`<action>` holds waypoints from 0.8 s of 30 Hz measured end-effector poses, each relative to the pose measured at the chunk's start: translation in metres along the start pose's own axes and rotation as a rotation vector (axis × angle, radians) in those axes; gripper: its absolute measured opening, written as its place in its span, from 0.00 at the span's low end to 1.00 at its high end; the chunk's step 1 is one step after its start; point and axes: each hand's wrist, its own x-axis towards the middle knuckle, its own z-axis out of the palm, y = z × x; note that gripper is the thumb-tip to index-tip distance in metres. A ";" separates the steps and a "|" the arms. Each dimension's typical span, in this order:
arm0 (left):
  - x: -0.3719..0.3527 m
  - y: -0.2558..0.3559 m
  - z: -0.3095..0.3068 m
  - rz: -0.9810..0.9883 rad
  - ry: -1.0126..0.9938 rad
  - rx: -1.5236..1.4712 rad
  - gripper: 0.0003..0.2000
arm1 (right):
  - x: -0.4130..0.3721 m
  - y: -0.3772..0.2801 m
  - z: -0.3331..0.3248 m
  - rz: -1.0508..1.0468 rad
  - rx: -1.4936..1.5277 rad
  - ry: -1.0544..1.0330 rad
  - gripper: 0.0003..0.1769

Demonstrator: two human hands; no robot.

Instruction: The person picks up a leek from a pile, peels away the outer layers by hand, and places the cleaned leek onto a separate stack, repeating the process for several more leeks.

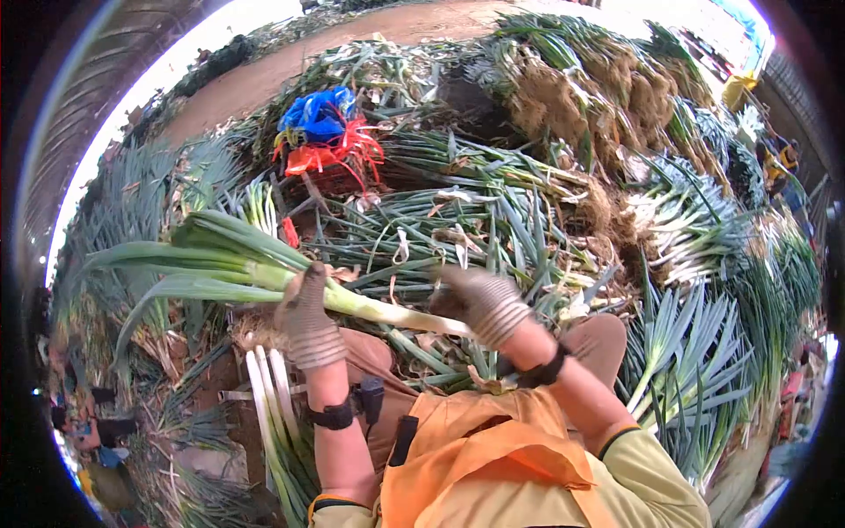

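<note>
My left hand (310, 321), in a dirt-stained work glove, is wrapped round a thick leek (383, 311). Its broad green leaves fan out to the left, while the pale shank slants down to the right across my lap. Over the shank's white end is my right hand (482, 304), gloved too and smeared by motion; I cannot tell how its fingers are closed. Below my left hand, beside my leg, several trimmed leeks (268, 387) lie with clean white shanks. Long green leeks (378, 238) and loose peelings are heaped just beyond both hands.
Blue and red plastic ties (321, 132) hang on a stand at the back left. Soil-caked leeks (563, 101) are piled at the back right, near a bundle with white shanks (673, 233). More leeks (687, 352) lie to my right. Other people (788, 163) are at the far edges.
</note>
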 end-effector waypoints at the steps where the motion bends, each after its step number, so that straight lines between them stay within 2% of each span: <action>1: -0.007 0.000 0.003 0.017 -0.052 0.060 0.17 | 0.004 -0.032 0.009 -0.077 0.087 0.027 0.13; 2: -0.012 0.000 0.006 0.034 -0.102 0.119 0.16 | 0.007 -0.046 0.017 -0.218 -0.080 0.134 0.13; 4: -0.023 0.002 0.013 -0.045 -0.124 0.046 0.15 | 0.004 -0.056 0.025 -0.084 -0.128 -0.055 0.13; 6: -0.027 0.001 0.011 -0.119 -0.132 -0.026 0.14 | 0.005 -0.064 0.017 -0.108 -0.150 0.006 0.11; 8: -0.029 -0.005 0.002 -0.031 -0.265 0.118 0.15 | 0.003 -0.063 0.006 0.054 -0.068 -0.240 0.09; 9: -0.023 -0.022 0.000 -0.031 -0.349 -0.015 0.17 | -0.003 -0.055 0.012 0.008 -0.003 -0.104 0.08; 10: -0.019 -0.033 -0.004 -0.039 -0.355 -0.013 0.17 | -0.008 -0.048 0.016 0.019 -0.003 -0.104 0.08; 12: -0.017 -0.031 0.000 -0.358 -0.523 -0.516 0.18 | -0.017 -0.034 0.022 0.342 0.415 -0.197 0.11; 13: -0.025 -0.021 0.001 -0.348 -0.489 -0.570 0.20 | -0.027 -0.020 0.029 0.443 0.516 -0.259 0.12; 14: -0.025 -0.021 0.001 -0.352 -0.489 -0.570 0.20 | -0.031 -0.019 0.015 0.460 0.402 -0.351 0.12; 15: -0.021 -0.020 0.001 -0.435 -0.506 -0.671 0.19 | -0.043 0.002 0.018 0.350 0.170 -0.393 0.12; 16: -0.016 -0.019 -0.002 -0.513 -0.520 -0.772 0.18 | -0.051 0.023 0.021 0.383 -0.219 -0.619 0.12; 18: 0.002 -0.032 -0.016 -0.520 -0.571 -0.702 0.17 | -0.099 0.101 0.036 0.521 -0.520 -0.760 0.12; 19: 0.006 -0.025 -0.015 -0.499 -0.569 -0.725 0.17 | -0.114 0.116 0.024 0.497 -0.762 -0.931 0.12; 20: 0.009 -0.016 -0.013 -0.475 -0.570 -0.745 0.17 | -0.121 0.136 0.010 0.569 -0.773 -0.871 0.13; 21: 0.007 -0.002 -0.009 -0.499 -0.528 -0.730 0.17 | -0.116 0.143 -0.006 0.589 -0.856 -1.025 0.14; 22: 0.008 0.002 -0.006 -0.491 -0.528 -0.729 0.17 | -0.115 0.145 -0.014 0.634 -0.773 -0.774 0.14; 23: 0.008 0.004 -0.003 -0.415 -0.541 -0.606 0.17 | -0.101 0.154 -0.011 0.551 -0.690 -0.779 0.15; 24: 0.008 0.004 0.001 -0.346 -0.559 -0.477 0.16 | -0.075 0.125 -0.014 0.511 -0.401 -0.603 0.18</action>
